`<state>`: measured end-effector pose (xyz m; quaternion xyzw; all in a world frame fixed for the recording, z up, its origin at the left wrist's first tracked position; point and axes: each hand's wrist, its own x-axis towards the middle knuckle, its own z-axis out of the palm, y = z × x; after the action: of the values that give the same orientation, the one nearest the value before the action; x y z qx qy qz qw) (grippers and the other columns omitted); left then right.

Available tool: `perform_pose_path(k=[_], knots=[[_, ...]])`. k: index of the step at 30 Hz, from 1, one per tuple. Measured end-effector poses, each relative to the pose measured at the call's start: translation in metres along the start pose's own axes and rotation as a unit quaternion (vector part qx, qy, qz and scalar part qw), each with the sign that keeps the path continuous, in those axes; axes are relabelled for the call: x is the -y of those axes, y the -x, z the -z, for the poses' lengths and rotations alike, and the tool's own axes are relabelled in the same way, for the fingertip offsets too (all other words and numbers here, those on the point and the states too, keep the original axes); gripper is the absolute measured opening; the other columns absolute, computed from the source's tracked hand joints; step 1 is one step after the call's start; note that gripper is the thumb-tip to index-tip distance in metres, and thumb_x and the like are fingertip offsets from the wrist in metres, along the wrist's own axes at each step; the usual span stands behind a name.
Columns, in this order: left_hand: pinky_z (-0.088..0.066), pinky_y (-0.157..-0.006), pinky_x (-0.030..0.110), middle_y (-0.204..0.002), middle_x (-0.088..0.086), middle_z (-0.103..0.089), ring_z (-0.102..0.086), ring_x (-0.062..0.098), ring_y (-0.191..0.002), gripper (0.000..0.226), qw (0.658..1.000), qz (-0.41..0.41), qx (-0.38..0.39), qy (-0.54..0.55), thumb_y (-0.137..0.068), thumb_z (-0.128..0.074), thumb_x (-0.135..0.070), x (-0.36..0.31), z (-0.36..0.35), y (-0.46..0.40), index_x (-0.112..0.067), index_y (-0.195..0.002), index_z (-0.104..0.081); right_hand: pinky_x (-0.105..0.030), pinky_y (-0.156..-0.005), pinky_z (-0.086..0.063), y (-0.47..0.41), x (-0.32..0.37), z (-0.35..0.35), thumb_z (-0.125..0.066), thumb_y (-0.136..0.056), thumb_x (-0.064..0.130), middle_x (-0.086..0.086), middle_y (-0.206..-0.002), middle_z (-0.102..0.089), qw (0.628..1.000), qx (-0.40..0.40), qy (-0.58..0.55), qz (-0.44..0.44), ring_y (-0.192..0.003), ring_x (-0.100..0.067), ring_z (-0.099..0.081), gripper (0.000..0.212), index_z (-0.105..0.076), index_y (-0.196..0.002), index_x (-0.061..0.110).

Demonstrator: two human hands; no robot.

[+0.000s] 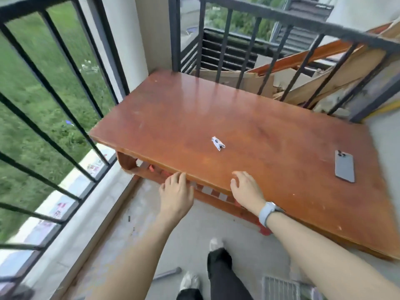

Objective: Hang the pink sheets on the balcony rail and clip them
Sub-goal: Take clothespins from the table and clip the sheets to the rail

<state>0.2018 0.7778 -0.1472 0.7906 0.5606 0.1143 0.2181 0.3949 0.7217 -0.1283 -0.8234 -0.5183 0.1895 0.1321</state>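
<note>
No pink sheet shows in this view. A small white clothes clip [218,143] lies alone near the middle of the brown wooden table [270,131]. My left hand [176,192] reaches to the table's near edge, its fingers curled down at the edge; what they touch under it is hidden. My right hand [246,190], with a watch on the wrist, hovers or rests at the same edge, fingers loosely bent, holding nothing. The black balcony rail [71,118] runs along the left and continues behind the table.
A grey phone [344,166] lies face down on the table's right side. Cardboard and wooden boards [324,68] are stacked behind the far rail. A patterned red and white shelf shows under the tabletop. My feet and a floor grate [279,287] are below.
</note>
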Motion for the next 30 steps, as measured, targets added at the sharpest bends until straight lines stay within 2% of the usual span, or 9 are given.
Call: perform_pose_path(k=[6,10,12,14,18,22,25,27,30], knots=[[-0.020,-0.110,0.046,-0.152,0.008,-0.017,-0.012,0.027,-0.140,0.059,0.994,0.088,0.065,-0.003,-0.091,-0.040,-0.040,-0.026,-0.074,-0.081,-0.019,-0.142,-0.019,-0.037,-0.093,-0.039,-0.138,-0.015,-0.022,-0.040,-0.093,0.027,-0.012,-0.127,-0.047,0.998,0.052,0.043,-0.017,-0.118,-0.030,-0.043,0.041,-0.040,-0.129,0.008],[-0.008,-0.113,0.051,-0.155,0.010,0.001,0.003,0.031,-0.141,0.068,0.985,0.115,0.119,-0.051,-0.089,-0.039,-0.050,-0.028,-0.114,-0.121,-0.024,-0.145,-0.010,-0.037,-0.082,-0.042,-0.206,-0.022,-0.040,-0.045,-0.090,0.037,-0.012,-0.119,-0.047,0.991,0.060,0.121,0.012,-0.112,-0.030,-0.043,0.043,-0.043,-0.121,0.007],[-0.007,-0.111,0.054,-0.154,0.013,-0.005,-0.003,0.035,-0.141,0.071,0.982,0.120,0.123,-0.075,-0.085,-0.042,-0.055,-0.026,-0.127,-0.127,-0.024,-0.144,-0.017,-0.037,-0.075,-0.043,-0.227,-0.023,-0.052,-0.049,-0.089,0.039,-0.011,-0.114,-0.047,0.988,0.082,0.133,0.022,-0.107,-0.029,-0.045,0.041,-0.045,-0.114,0.007],[-0.017,-0.108,0.057,-0.151,0.014,-0.021,-0.018,0.037,-0.138,0.070,0.981,0.122,0.125,-0.086,-0.080,-0.044,-0.058,-0.027,-0.128,-0.127,-0.024,-0.140,-0.031,-0.037,-0.075,-0.042,-0.238,-0.022,-0.059,-0.050,-0.089,0.035,-0.012,-0.112,-0.047,0.985,0.100,0.140,0.031,-0.106,-0.029,-0.045,0.036,-0.046,-0.109,0.006],[-0.002,-0.114,0.046,-0.155,0.005,-0.002,0.002,0.026,-0.142,0.062,0.979,0.140,0.135,-0.069,-0.091,-0.033,-0.051,-0.022,-0.111,-0.130,-0.026,-0.144,-0.014,-0.036,-0.079,-0.040,-0.245,-0.008,-0.061,-0.048,-0.091,0.024,-0.012,-0.112,-0.048,0.986,0.125,0.078,0.079,-0.105,-0.029,-0.045,0.024,-0.047,-0.108,0.007],[-0.013,-0.113,0.045,-0.153,0.007,-0.015,-0.010,0.025,-0.141,0.055,0.971,0.231,0.051,-0.042,-0.093,-0.038,-0.038,0.004,-0.075,-0.119,-0.022,-0.143,-0.022,-0.030,-0.078,-0.035,-0.232,0.037,-0.060,-0.045,-0.090,0.017,-0.009,-0.110,-0.048,0.971,0.159,0.000,0.178,-0.105,-0.025,-0.043,0.025,-0.048,-0.113,0.010],[-0.031,-0.104,0.051,-0.141,0.012,-0.041,-0.036,0.031,-0.131,0.051,0.954,0.293,-0.031,-0.058,-0.084,-0.055,-0.031,0.036,-0.037,-0.082,-0.016,-0.132,-0.043,-0.031,-0.083,-0.036,-0.202,0.084,-0.067,-0.043,-0.090,0.013,-0.009,-0.109,-0.052,0.941,0.192,-0.034,0.276,-0.102,-0.025,-0.043,0.027,-0.047,-0.116,0.009],[-0.045,-0.088,0.053,-0.126,0.014,-0.057,-0.054,0.034,-0.115,0.052,0.934,0.335,-0.085,-0.088,-0.071,-0.070,-0.029,0.055,-0.011,-0.038,-0.013,-0.118,-0.056,-0.036,-0.085,-0.038,-0.167,0.117,-0.076,-0.046,-0.088,0.012,-0.011,-0.106,-0.055,0.915,0.199,-0.046,0.348,-0.100,-0.028,-0.047,0.028,-0.049,-0.116,0.009],[-0.046,-0.087,0.052,-0.124,0.014,-0.058,-0.054,0.034,-0.115,0.055,0.889,0.424,-0.147,-0.088,-0.067,-0.073,-0.026,0.070,0.019,0.058,-0.013,-0.118,-0.057,-0.036,-0.086,-0.037,-0.088,0.164,-0.092,-0.050,-0.085,0.009,-0.014,-0.104,-0.058,0.865,0.215,-0.052,0.450,-0.098,-0.033,-0.051,0.031,-0.052,-0.115,0.009]])
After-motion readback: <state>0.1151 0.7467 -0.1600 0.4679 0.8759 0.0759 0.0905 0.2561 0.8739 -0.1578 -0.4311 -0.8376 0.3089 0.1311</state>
